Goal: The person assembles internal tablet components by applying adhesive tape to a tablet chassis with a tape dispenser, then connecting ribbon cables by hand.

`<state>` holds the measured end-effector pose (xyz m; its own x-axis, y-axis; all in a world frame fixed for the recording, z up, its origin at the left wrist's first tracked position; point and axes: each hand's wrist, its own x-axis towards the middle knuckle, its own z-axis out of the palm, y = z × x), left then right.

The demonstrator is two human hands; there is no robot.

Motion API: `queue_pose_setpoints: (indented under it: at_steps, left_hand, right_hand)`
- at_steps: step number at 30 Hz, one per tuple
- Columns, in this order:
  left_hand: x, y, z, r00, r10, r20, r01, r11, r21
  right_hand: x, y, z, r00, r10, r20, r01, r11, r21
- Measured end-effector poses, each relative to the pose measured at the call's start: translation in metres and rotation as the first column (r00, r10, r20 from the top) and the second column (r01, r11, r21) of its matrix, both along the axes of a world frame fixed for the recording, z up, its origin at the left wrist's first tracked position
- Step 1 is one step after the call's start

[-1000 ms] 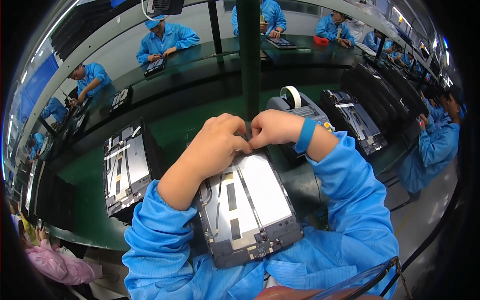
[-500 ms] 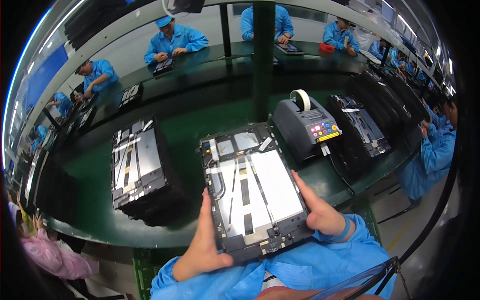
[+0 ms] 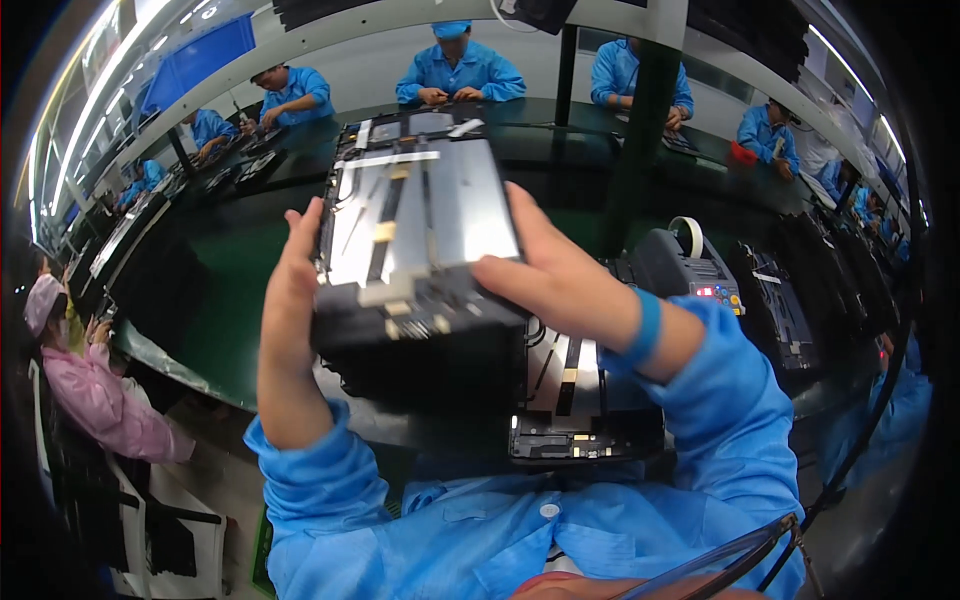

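My left hand (image 3: 290,285) and my right hand (image 3: 545,262) grip an opened tablet (image 3: 460,195) by its two long sides. It has a black frame, a bare silver plate, dark strips and a pale strip of tape across its far part. The right thumb lies over the silver face, and the fingers beneath are hidden. Below it is the dark side of a stack of such units (image 3: 420,375); whether the held tablet rests on the stack or is just above it, I cannot tell. Beside the stack, partly under my right forearm, another opened tablet (image 3: 585,425) lies on the table.
A grey tape dispenser (image 3: 690,265) with a white roll stands to the right, then more stacked units (image 3: 785,310). A green upright post (image 3: 640,150) rises beyond. People in blue work across the green table (image 3: 225,300); a person in pink (image 3: 110,400) sits at far left.
The view has turned left. Both hands have gone from the table's front to over the left stack, gripping an opened tablet. Another tablet now shows near where they were.
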<state>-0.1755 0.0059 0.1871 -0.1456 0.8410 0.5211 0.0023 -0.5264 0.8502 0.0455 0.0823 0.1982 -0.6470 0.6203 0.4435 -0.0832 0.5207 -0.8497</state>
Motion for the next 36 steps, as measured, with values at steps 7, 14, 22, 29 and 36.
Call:
queue_pose_setpoints:
  at_steps: [7, 14, 22, 29, 36]
  left_hand:
    - [-0.094, 0.046, -0.044, 0.958, 0.235, -0.167, -0.28, 0.899, -0.338]
    - [-0.086, 0.025, -0.066, 0.839, 0.464, -0.283, -0.478, 0.878, 0.021]
    - [0.028, -0.05, -0.07, 0.78, 0.326, -0.535, -0.071, 0.895, 0.441]
    - [-0.002, 0.012, -0.07, -0.022, 0.805, -0.593, -0.444, 0.524, 0.727]
    - [-0.016, 0.024, -0.078, -0.27, 0.71, -0.651, -0.556, 0.437, 0.707]
  right_hand:
    - [-0.079, 0.056, -0.058, 0.958, -0.061, 0.28, 0.069, 0.998, -0.016]
    - [-0.006, 0.042, -0.012, 0.908, -0.027, 0.419, 0.031, 1.0, -0.002]
    - [0.209, -0.028, -0.053, 0.812, -0.489, -0.319, 0.421, 0.869, -0.259]
    - [0.264, -0.085, -0.141, 0.608, -0.772, -0.185, 0.584, 0.593, -0.555]
    - [0.266, -0.076, -0.157, 0.455, -0.882, -0.12, 0.716, 0.442, -0.54]
